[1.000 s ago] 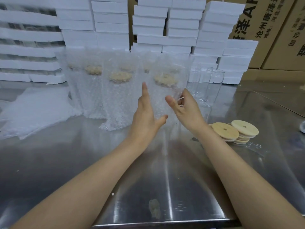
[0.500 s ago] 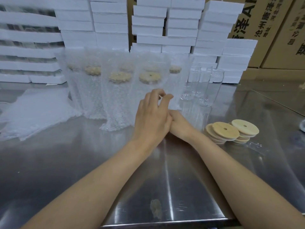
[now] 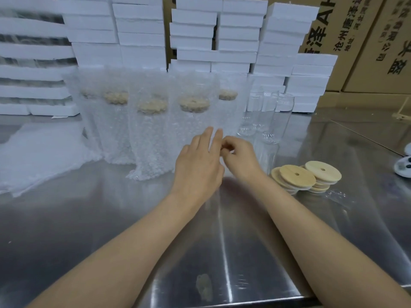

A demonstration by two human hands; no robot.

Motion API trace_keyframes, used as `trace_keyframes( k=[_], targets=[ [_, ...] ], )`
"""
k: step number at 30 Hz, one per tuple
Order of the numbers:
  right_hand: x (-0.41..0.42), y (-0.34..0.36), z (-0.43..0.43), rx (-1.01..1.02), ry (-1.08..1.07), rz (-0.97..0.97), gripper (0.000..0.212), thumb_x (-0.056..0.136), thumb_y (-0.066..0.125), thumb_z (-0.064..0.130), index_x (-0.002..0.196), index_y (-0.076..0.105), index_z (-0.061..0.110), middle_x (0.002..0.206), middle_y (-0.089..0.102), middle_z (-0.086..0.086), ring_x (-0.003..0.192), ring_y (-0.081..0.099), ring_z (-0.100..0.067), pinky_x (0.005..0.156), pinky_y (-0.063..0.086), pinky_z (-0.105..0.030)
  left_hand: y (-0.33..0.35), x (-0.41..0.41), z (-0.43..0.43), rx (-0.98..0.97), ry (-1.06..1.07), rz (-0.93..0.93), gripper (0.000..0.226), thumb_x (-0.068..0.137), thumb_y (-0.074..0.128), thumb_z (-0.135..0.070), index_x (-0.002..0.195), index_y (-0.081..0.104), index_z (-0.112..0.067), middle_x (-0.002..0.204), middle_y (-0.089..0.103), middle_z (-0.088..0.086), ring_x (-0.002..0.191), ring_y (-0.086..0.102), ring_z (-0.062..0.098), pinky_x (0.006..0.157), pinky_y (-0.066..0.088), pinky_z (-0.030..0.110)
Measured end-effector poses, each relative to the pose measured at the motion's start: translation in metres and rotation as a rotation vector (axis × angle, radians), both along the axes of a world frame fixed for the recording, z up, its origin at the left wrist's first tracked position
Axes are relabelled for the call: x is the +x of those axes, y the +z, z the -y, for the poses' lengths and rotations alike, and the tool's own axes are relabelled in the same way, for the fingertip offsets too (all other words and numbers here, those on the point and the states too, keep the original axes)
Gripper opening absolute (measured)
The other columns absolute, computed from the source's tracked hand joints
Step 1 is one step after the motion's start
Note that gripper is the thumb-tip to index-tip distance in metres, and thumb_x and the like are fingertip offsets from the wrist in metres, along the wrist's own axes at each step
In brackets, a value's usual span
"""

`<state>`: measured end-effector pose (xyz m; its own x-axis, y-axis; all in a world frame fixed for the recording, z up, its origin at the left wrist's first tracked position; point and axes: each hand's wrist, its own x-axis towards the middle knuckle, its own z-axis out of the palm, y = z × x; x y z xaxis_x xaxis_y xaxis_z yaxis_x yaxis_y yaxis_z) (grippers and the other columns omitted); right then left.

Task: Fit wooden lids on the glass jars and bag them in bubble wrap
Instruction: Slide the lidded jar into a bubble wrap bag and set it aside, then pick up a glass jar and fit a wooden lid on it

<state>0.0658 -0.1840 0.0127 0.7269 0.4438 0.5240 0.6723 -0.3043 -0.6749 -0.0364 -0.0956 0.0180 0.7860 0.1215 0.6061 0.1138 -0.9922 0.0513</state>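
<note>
Half a second ago the left hand (image 3: 198, 167) lay curled over the right. Now it has slid off to the left with its fingers nearly straight, their tips against the lower part of the nearest bag (image 3: 191, 130). The right hand (image 3: 241, 157) is uncovered at that bag's right edge, fingers curled tight; whether they pinch the wrap cannot be told. The bag stands upright in the front of the row, as it did then, and holds a glass jar capped by a round wooden lid (image 3: 194, 104), blurred pale tan through the bubbles. The other bags (image 3: 151, 134) to its left and behind it are filled the same way. Just right of the row stand bare jars (image 3: 281, 117), tall, clear and uncapped. Nearer the person, loose lids (image 3: 294, 177) lie in two low stacks, flat discs each with a small hole. A heap of wrap (image 3: 37, 152) lies at the left of the shiny steel table (image 3: 100, 223). White foam slabs (image 3: 235, 34) and brown cartons (image 3: 378, 52) are stacked behind.
</note>
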Motion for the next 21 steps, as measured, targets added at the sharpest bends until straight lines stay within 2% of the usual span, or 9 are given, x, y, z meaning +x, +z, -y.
trace_keyframes(
  k=[3,6,8,11,13,15,19,21],
  targets=[
    [0.012,0.017,0.013,0.028,-0.144,0.106,0.019,0.083,0.053,0.000,0.080,0.064,0.015,0.091,0.063,0.000,0.087,0.058,-0.016,0.078,0.043,-0.028,-0.002,0.003,0.001,0.048,-0.029,-0.021,0.065,0.089,0.051,-0.015,0.150,0.029,-0.011,0.155,0.030,0.010,0.134,0.038,0.028,0.095,0.039,0.038],
    [0.032,0.031,0.031,0.024,-0.263,0.094,0.017,0.087,0.056,0.007,0.098,0.061,0.019,0.116,0.049,0.001,0.108,0.052,-0.016,0.081,0.037,-0.022,-0.005,0.006,0.001,0.070,-0.028,-0.017,0.060,0.084,0.058,-0.014,0.142,0.043,-0.008,0.148,0.042,0.012,0.126,0.048,0.029,0.085,0.046,0.039],
    [0.049,0.038,0.042,-0.014,-0.343,0.078,0.026,0.088,0.057,0.008,0.113,0.059,0.013,0.132,0.040,-0.006,0.119,0.047,-0.021,0.088,0.036,-0.023,-0.005,0.010,0.000,0.092,-0.017,0.004,0.057,0.076,0.066,-0.013,0.132,0.056,-0.007,0.138,0.053,0.012,0.115,0.058,0.028,0.074,0.049,0.036],
    [0.075,0.052,0.055,-0.128,-0.531,0.075,0.046,0.088,0.057,0.011,0.132,0.047,0.011,0.150,0.019,-0.013,0.136,0.026,-0.031,0.099,0.037,-0.037,-0.005,0.016,-0.001,0.155,0.012,0.015,0.057,0.067,0.070,-0.015,0.123,0.063,-0.008,0.132,0.059,0.011,0.107,0.062,0.026,0.068,0.048,0.032],
    [0.092,0.061,0.057,-0.175,-0.620,0.062,0.058,0.088,0.058,0.014,0.142,0.036,0.011,0.154,0.009,-0.015,0.137,0.019,-0.036,0.103,0.035,-0.042,-0.006,0.019,-0.002,0.179,0.014,0.027,0.057,0.064,0.069,-0.015,0.120,0.064,-0.009,0.130,0.061,0.011,0.105,0.062,0.027,0.068,0.047,0.032],
    [0.108,0.068,0.055,-0.144,-0.652,0.028,0.061,0.091,0.058,0.019,0.145,0.032,0.013,0.155,0.006,-0.015,0.137,0.018,-0.037,0.103,0.034,-0.041,-0.008,0.020,-0.004,0.186,0.006,0.043,0.056,0.063,0.068,-0.015,0.119,0.065,-0.008,0.128,0.062,0.012,0.102,0.063,0.027,0.067,0.047,0.032],
    [0.132,0.066,0.056,-0.216,-0.719,-0.038,0.061,0.092,0.059,0.025,0.146,0.032,0.014,0.157,0.002,-0.014,0.139,0.014,-0.038,0.106,0.036,-0.047,-0.009,0.023,-0.010,0.202,-0.022,0.079,0.055,0.063,0.067,-0.014,0.117,0.065,-0.007,0.125,0.062,0.012,0.102,0.063,0.028,0.066,0.047,0.033],
    [0.138,0.062,0.057,-0.235,-0.708,-0.069,0.056,0.091,0.059,0.025,0.141,0.037,0.015,0.157,0.001,-0.013,0.138,0.015,-0.038,0.101,0.040,-0.046,-0.011,0.023,-0.012,0.208,-0.023,0.099,0.054,0.063,0.065,-0.014,0.117,0.066,-0.008,0.125,0.063,0.012,0.103,0.063,0.028,0.067,0.048,0.034]
  ],
)
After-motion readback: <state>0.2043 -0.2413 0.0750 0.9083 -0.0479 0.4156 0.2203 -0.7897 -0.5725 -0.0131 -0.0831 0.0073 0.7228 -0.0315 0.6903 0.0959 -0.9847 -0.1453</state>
